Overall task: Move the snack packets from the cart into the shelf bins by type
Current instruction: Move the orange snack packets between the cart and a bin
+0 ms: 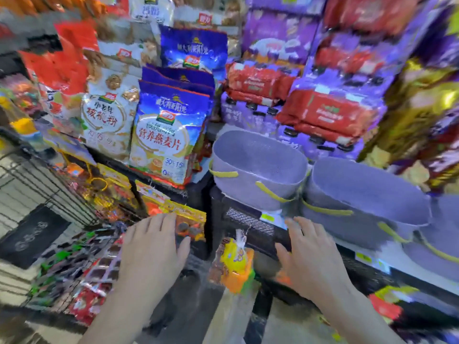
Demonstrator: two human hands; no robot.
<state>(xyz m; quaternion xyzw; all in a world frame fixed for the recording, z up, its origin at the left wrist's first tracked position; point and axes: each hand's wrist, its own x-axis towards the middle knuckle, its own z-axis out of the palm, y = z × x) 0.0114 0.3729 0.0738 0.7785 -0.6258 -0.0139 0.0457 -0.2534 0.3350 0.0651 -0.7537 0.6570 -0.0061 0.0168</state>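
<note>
Plainly, the left hand (151,249) hovers over orange snack packets (190,219), fingers loosely spread, holding nothing; the right hand (314,260) likewise beside a yellow-orange packet (234,264), below lavender bins (258,157)

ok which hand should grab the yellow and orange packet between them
Probably the right hand: it is open, its thumb sits close beside the yellow and orange packet, and the purple bins lie on its side. The left hand is open too, but farther from them.

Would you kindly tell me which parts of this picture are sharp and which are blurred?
Head view: the blue oat bag at centre is sharpest; the edges smear into blocky streaks, worst at the gold packets on the right; the left hand and right hand are slightly soft.
</note>
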